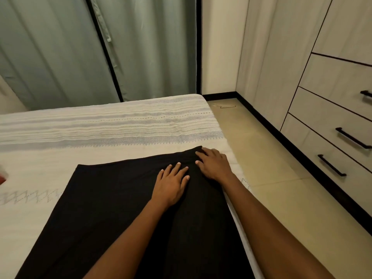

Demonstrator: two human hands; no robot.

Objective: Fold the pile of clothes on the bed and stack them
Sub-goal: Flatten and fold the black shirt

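Nearest the camera, a black garment [124,208] lies spread flat on the bed [40,174], running from the bottom of the view up to a straight far edge near the bed's right side. Its type cannot be determined; no seams or openings show. The left hand [171,185] rests palm down on the cloth, fingers straight and slightly spread, holding nothing. The right hand [214,165] lies just beside it at the garment's far right corner, fingers extended flat on the fabric; whether any fingertip pinches the edge cannot be determined. Assessment: the fabric appears thin, soft and limp, light in weight, with no stiffness to hold a crease unaided. It is likely to drape and slide if lifted by one point. Recommended hold is at the two far corners or along the far hem, both hands together, so that the fold falls square. The step in hand appears to be smoothing prior to folding. A red item [2,179] shows at the left margin, too cropped to identify. Beyond the garment the patterned bedcover continues. On the floor past the bed corner lies a wire hanger [222,106]. Drawers [330,121] with black handles stand to the right, and green curtains [60,53] hang behind the bed.
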